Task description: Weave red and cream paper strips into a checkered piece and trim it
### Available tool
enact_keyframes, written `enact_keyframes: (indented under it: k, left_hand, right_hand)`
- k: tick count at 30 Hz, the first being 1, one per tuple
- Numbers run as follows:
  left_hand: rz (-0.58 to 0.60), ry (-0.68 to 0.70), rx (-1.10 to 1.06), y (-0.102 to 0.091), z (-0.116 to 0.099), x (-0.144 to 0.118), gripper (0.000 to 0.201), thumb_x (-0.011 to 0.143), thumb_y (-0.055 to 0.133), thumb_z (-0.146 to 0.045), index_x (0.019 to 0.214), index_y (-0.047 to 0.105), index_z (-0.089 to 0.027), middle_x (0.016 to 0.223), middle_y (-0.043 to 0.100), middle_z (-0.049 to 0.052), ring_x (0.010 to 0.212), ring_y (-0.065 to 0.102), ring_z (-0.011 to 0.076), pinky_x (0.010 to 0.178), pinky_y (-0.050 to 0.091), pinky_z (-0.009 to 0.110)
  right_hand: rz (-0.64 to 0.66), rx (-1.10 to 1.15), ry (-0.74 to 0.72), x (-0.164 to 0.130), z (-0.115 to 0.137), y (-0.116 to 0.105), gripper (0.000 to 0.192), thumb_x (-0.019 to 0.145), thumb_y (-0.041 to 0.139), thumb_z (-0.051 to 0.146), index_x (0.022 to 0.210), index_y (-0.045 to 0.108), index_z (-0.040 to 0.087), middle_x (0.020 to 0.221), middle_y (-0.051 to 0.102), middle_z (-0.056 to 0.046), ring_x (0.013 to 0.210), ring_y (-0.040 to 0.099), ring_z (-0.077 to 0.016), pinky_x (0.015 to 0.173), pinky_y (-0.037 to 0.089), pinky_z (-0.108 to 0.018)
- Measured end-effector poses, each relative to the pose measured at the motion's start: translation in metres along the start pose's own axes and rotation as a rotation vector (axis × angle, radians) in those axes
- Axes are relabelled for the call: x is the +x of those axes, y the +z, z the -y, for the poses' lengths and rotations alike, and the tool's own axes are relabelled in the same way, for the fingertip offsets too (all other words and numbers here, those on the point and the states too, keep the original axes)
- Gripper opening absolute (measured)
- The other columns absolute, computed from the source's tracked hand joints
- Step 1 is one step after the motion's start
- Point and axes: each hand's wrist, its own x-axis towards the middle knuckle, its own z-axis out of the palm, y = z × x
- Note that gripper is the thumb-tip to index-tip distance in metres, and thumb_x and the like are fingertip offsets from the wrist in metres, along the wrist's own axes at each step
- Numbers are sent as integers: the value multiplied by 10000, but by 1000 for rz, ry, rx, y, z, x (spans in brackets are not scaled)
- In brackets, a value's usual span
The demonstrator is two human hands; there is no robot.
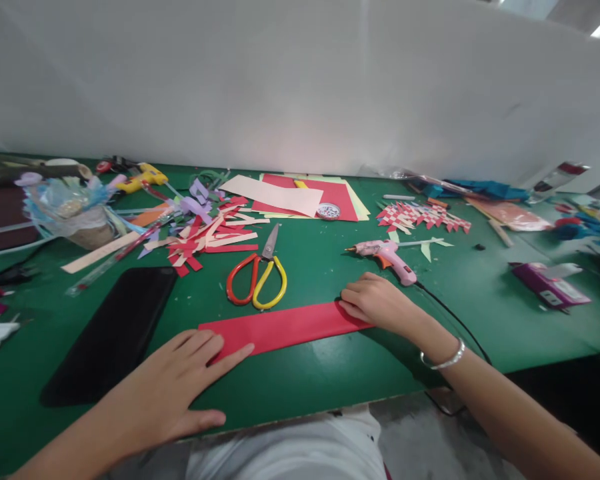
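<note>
Fingers [215, 350] flat, we are pinning the red paper strip [285, 328].
Our right hand [375, 300] is pinching its far end; keeping it taut should crease cleanly.

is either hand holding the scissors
No, the scissors lie untouched on the table while both hands press the red paper strip.

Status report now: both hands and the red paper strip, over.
Left hand flat on red paper strip, left end. Right hand pressing right end. Scissors and glue gun lie just behind, apart from strip.
</note>
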Motion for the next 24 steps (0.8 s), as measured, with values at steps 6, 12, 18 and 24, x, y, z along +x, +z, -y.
enact_keyframes:
  k: [6,12,18,24]
  left_hand:
    - [-19,-24,-49,-1,0,-11,836,644,652,-657,1377,368,-374,1042,622,37,980,519,268,854,383,373]
    - [-11,-22,-49,-5,-2,-5,792,617,671,-659,1324,453,-375,968,617,38,906,522,261,803,403,376]
    - [-72,47,-91,6,3,-7,797,682,553,-719,1359,417,-322,1134,592,60,1046,500,280,907,393,388]
    - [-91,19,-139,10,3,-7,741,723,577,-640,1373,393,-335,1249,551,54,1154,461,295,902,433,374]
  right_hand:
    - [-30,-70,114,1,17,-10,156,870,480,129,844,632,149,822,662,-72,741,592,-184,759,360,-326]
    - [-167,236,-67,9,90,-18,440,948,362,359,1336,427,163,1400,452,-65,1299,354,-211,1054,274,-381]
    - [1,529,-84,16,126,-12,651,915,289,565,1424,300,158,1480,315,-42,1358,274,-200,1129,176,-430]
    - [25,570,27,-1,103,-15,520,937,318,491,1372,411,220,1440,389,-22,1330,347,-178,1115,246,-419]
